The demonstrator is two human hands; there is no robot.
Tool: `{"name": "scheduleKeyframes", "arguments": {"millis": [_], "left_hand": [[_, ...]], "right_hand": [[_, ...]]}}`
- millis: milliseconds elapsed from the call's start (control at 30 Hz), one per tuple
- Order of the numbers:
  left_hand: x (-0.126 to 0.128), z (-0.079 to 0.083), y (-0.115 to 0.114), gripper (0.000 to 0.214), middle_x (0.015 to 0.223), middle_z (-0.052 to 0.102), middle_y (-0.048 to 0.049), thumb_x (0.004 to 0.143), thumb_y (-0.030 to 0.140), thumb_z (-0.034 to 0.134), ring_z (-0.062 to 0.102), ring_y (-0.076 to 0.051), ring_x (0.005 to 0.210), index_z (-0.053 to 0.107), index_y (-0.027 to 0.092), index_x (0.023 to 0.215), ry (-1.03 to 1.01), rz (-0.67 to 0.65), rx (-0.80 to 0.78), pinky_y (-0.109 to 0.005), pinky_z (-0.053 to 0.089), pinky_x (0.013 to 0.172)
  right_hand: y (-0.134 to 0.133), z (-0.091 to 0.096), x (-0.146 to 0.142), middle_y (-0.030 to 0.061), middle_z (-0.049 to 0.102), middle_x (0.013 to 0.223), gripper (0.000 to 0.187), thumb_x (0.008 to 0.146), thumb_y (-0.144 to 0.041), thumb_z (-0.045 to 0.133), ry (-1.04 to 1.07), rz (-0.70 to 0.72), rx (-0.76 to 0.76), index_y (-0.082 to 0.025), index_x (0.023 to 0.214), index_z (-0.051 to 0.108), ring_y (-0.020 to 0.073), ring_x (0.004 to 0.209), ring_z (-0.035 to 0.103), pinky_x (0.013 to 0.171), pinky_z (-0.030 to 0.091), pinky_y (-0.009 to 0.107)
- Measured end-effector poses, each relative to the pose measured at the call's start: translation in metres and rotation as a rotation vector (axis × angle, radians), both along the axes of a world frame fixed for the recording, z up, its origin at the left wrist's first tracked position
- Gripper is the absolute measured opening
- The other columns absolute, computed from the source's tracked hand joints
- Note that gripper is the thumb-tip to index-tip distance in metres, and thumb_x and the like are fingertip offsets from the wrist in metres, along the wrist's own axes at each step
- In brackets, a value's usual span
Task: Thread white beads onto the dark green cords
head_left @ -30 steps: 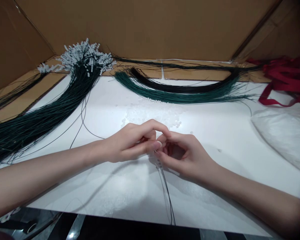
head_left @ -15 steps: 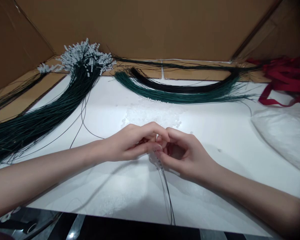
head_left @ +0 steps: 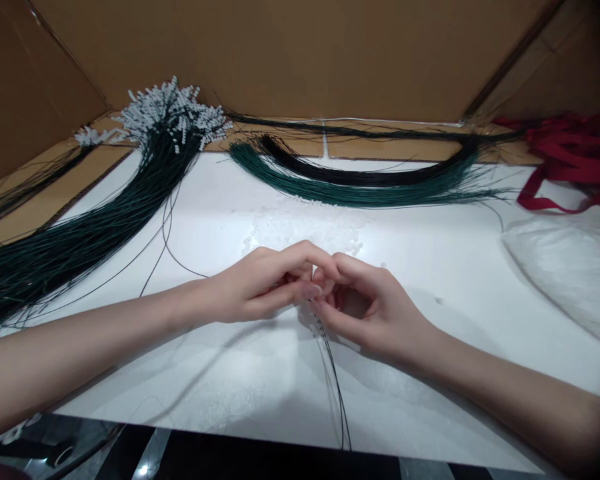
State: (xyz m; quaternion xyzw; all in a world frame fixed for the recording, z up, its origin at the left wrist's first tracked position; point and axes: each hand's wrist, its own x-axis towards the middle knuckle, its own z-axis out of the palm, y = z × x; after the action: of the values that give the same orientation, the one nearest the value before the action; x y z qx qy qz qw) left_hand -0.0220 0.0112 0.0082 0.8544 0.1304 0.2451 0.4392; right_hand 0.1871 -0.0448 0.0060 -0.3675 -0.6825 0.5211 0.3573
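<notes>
My left hand (head_left: 280, 283) and my right hand (head_left: 370, 300) meet at the middle of the white table, fingertips touching. Pinched between them is the upper end of a dark beaded wire (head_left: 333, 363), with small white beads showing just below the fingers. Its bare strands hang down toward the table's front edge. The very tip of the wire is hidden by my fingers. Just beyond my hands lies a scatter of small whitish beads (head_left: 305, 223).
At left lies a thick bundle of green wires (head_left: 125, 197) with white beaded ends. Loose green wires (head_left: 360, 193) and black wires (head_left: 360, 176) curve along the back. Red ribbon (head_left: 570, 160) and a clear plastic bag (head_left: 570, 267) are at right. Cardboard walls (head_left: 300, 53) stand behind.
Almost nothing differs. My fingers shift very slightly at the pinch, and the beaded wire stays held between both hands.
</notes>
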Motion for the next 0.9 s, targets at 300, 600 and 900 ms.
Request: {"name": "scheduleKeyframes", "arguments": {"millis": [300,600,900], "left_hand": [[-0.0009,0.0001,0.0011,0.029,0.085,0.062,-0.003,0.096,0.012,0.052,0.062,-0.012,0.073,0.049,0.018,0.124,-0.01,0.003,0.036,-0.021,0.049,0.063],[0.001,0.0028,0.0005,0.018,0.088,0.066,-0.0035,0.097,0.011,0.051,0.062,-0.009,0.069,0.053,0.017,0.114,-0.027,0.023,0.101,-0.019,0.048,0.062],[0.0018,0.0028,0.001,0.016,0.095,0.069,-0.005,0.097,0.011,0.051,0.066,-0.01,0.08,0.055,0.018,0.111,-0.031,0.015,0.136,-0.019,0.051,0.07]], "right_hand": [[0.0,0.0006,-0.0001,-0.0039,0.051,0.073,0.015,0.085,-0.008,0.063,-0.002,-0.009,-0.01,-0.019,0.087,0.054,0.0099,0.063,0.047,0.055,0.04,0.025],[0.0001,0.0014,-0.0001,-0.0041,0.05,0.074,0.015,0.084,-0.007,0.063,0.009,-0.008,-0.009,-0.018,0.086,0.054,0.0086,0.062,0.047,0.055,0.039,0.023],[0.0001,0.0014,0.0002,-0.004,0.051,0.073,0.014,0.087,-0.009,0.062,0.013,0.005,-0.013,-0.019,0.086,0.052,0.0094,0.064,0.048,0.057,0.04,0.023]]}}
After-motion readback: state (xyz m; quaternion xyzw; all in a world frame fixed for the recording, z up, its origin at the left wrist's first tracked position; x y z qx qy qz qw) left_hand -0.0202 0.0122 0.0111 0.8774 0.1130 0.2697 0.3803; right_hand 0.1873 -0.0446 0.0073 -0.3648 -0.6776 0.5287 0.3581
